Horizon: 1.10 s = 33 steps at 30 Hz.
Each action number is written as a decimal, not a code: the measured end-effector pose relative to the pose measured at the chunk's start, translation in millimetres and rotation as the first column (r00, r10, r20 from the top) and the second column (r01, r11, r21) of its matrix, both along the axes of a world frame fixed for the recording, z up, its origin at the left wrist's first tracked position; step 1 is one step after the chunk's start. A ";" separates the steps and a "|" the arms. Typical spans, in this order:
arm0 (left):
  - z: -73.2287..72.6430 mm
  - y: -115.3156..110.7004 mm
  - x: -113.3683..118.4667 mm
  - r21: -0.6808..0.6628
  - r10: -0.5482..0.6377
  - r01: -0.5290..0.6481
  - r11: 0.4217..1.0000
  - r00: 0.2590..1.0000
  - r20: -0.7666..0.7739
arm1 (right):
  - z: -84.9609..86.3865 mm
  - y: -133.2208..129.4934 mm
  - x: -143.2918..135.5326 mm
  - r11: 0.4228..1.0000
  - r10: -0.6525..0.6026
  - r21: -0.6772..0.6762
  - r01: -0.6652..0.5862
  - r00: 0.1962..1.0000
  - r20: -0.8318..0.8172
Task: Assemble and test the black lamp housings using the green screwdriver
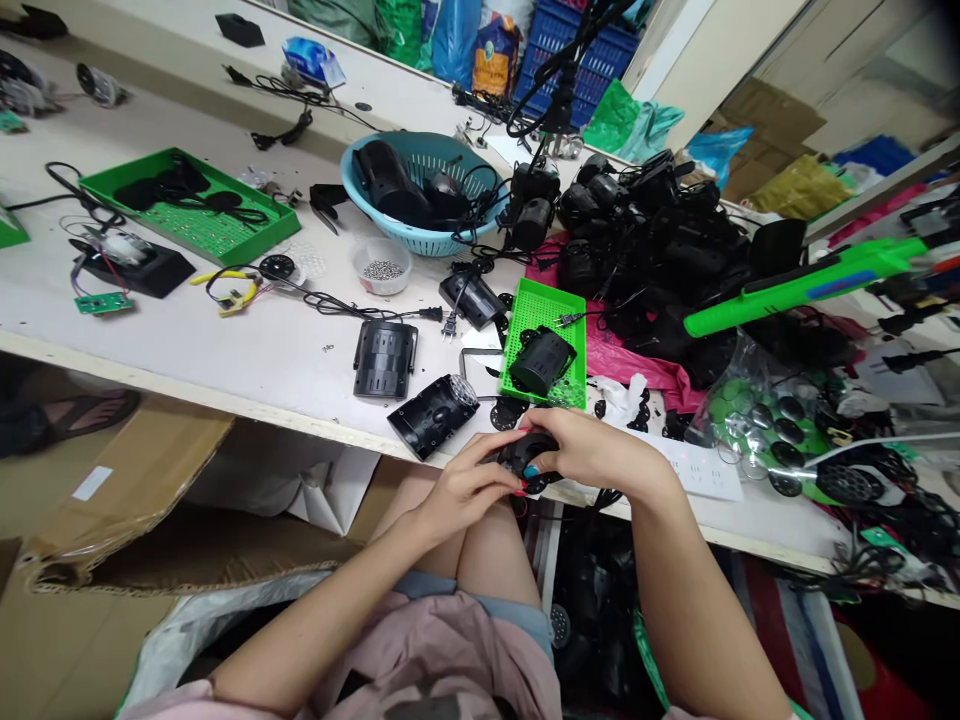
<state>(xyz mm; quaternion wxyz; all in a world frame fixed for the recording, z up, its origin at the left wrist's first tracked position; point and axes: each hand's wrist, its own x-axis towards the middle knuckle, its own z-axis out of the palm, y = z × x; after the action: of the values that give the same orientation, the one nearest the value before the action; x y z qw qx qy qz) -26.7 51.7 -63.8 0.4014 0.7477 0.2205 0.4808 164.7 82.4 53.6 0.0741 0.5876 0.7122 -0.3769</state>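
Over the table's front edge, both hands hold one black round part [527, 458]. My left hand [474, 480] grips it from the left with bent fingers, and my right hand [574, 450] wraps its top and right side. Their fingers hide much of it. Left of the hands lies an open black housing [433, 414] with a perforated round end. Behind that rests a ribbed black housing [385, 358]. Another black housing [540, 360] sits in a green perforated tray [572, 392] just beyond my hands.
A blue basket [424, 243] holds black parts; near it are a tub of small metal pieces [381, 268] and a green tray [247, 250]. Black devices [675, 240] and cords are heaped at right, beside a green tool [810, 285]. A power strip [697, 470] lies near the edge.
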 end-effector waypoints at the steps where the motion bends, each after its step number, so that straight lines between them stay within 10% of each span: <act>1: -0.6 0.0 0.4 -0.004 0.004 -0.004 1.000 1.000 0.003 | -0.5 -2.2 1.0 1.000 -0.003 -0.001 0.003 1.000 -0.008; 13: -1.3 2.4 1.5 0.000 0.009 -0.009 1.000 1.000 0.022 | -8.4 -59.2 11.1 0.903 -0.337 0.138 0.407 0.870 -0.361; 15: -0.5 2.6 1.3 0.002 0.008 -0.008 1.000 1.000 0.021 | -6.2 -54.7 34.0 0.731 -0.457 0.254 0.634 0.730 -0.507; 19: 2.6 1.7 -1.0 -0.004 0.018 -0.018 1.000 1.000 -0.024 | 0.3 -14.8 110.3 -0.052 -0.371 0.370 0.927 0.326 -0.869; 21: 3.3 2.0 -2.7 0.007 0.027 -0.027 1.000 0.998 -0.049 | 6.5 10.8 149.0 -0.208 -0.283 0.237 0.949 0.174 -0.943; 27: -1.3 7.0 -4.3 0.069 0.041 -0.037 0.997 0.998 -0.050 | 17.5 41.6 189.5 0.010 -0.254 0.214 0.977 0.209 -0.944; 33: -3.0 5.1 -3.9 0.044 0.050 -0.048 0.998 0.997 -0.051 | 8.8 -0.7 110.1 0.115 -0.154 0.192 0.975 0.209 -0.966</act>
<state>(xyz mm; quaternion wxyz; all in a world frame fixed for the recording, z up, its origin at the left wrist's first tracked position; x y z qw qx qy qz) -30.6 56.8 -66.8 0.3675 0.7628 0.2386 0.4755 274.8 81.7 62.4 -0.7150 0.5622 0.3772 -0.1745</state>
